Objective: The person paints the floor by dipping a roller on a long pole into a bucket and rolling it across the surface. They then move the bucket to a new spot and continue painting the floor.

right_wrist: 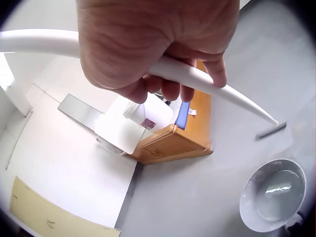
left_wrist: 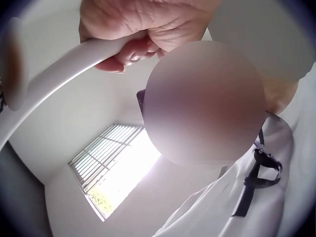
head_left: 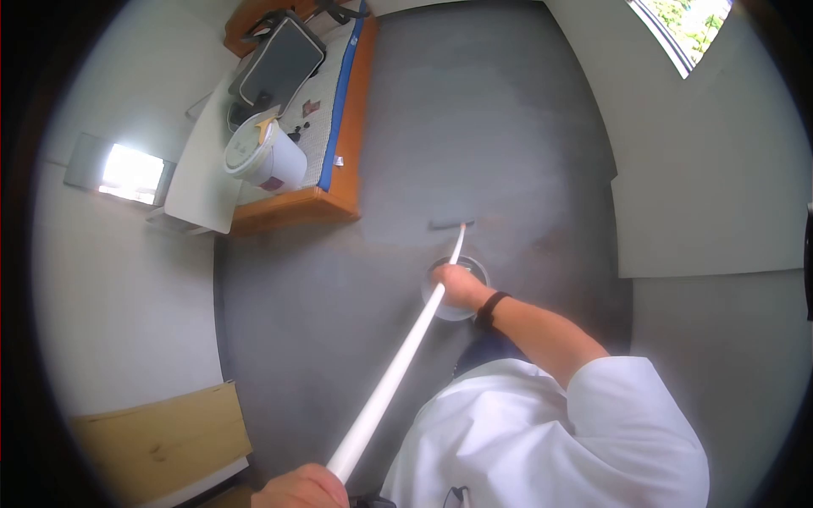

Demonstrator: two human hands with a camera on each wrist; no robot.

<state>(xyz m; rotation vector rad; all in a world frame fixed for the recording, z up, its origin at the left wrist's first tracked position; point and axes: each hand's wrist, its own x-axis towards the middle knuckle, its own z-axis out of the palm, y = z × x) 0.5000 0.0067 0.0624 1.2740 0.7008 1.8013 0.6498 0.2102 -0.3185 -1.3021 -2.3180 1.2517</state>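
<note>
A paint roller's long white pole (head_left: 394, 381) runs from low in the head view up to its grey roller head (head_left: 451, 224), which lies on the grey floor. My left hand (head_left: 303, 488) grips the pole near its upper end; in the left wrist view its fingers curl round it. Farther down, my right hand (head_left: 461, 286) holds the same pole, fingers wrapped underneath in the right wrist view. Below the right hand stands a white bucket (right_wrist: 248, 197) with grey liquid (right_wrist: 276, 190) inside; in the head view the hand and pole partly hide it.
A wooden bed frame (head_left: 343, 199) with a blue-edged mat stands at the left. It bears a lidded white bucket (head_left: 284, 161) and a grey case (head_left: 284, 63). A wooden board (head_left: 161, 444) is low by the left wall. A window (left_wrist: 113, 168) shows in the left wrist view.
</note>
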